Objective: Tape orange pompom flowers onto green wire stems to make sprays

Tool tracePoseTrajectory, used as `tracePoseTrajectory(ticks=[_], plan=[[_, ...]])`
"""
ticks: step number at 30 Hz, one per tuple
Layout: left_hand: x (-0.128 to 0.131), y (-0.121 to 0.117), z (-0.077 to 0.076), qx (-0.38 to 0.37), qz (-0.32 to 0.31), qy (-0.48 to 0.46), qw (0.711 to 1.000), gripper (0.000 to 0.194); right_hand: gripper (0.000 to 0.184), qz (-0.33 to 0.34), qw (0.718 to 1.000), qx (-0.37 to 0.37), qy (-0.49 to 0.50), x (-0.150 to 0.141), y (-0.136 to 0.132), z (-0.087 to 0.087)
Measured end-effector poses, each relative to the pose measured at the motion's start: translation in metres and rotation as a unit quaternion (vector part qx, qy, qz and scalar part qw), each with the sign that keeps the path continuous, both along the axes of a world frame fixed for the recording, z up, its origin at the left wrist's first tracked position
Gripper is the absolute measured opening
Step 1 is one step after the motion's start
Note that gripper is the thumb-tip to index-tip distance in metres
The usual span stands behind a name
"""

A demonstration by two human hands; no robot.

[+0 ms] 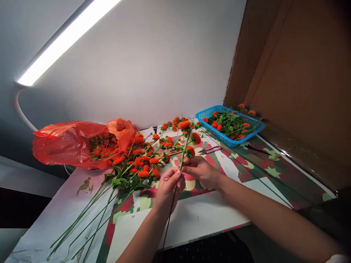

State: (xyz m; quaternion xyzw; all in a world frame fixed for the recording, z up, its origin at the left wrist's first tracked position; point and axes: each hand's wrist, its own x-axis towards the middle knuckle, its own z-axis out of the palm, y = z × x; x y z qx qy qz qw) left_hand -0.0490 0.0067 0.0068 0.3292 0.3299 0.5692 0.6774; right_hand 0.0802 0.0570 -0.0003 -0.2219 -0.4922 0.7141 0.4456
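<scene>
My left hand (pixel 169 186) is closed around the stem of an artificial flower stem (pixel 187 137), which stands upright with several fuzzy orange blooms and green wrapping at the top. A thin dark wire runs down from my left hand past the wrist. My right hand (pixel 201 171) pinches the same stem just above the left fingers, close below the lowest bloom. To the left lies a bunch of finished orange flower stems (pixel 120 179), their long green stalks pointing toward the front left of the table.
An orange plastic bag (pixel 68 142) of orange pieces lies at the left. A blue basket (pixel 233 141) holds more blooms and greenery at the back right. Pink-handled thread snips (pixel 211 149) and dark wires (pixel 257 149) lie on the patterned table. A lamp (pixel 65 40) hangs above.
</scene>
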Motion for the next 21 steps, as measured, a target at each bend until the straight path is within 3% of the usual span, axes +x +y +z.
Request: tracePoseTrajectory(ticks=[7, 13, 16, 21], plan=[[0.004, -0.001, -0.001, -0.053, -0.113, -0.153, 0.980, 0.019, 0.023, 0.064, 0.998, -0.026, -0.010, 0.004, 0.002, -0.004], [0.001, 0.000, -0.005, -0.083, -0.140, -0.164, 0.973, 0.019, 0.025, 0.127, 0.990, -0.057, 0.002, 0.005, 0.003, -0.001], [0.003, 0.001, -0.007, -0.088, -0.095, -0.084, 0.988, 0.026, 0.023, 0.097, 0.994, -0.041, 0.005, 0.005, 0.004, 0.001], [0.003, 0.002, -0.008, -0.024, 0.075, 0.125, 0.989, 0.028, 0.031, 0.006, 0.998, 0.027, -0.050, 0.005, 0.007, 0.007]])
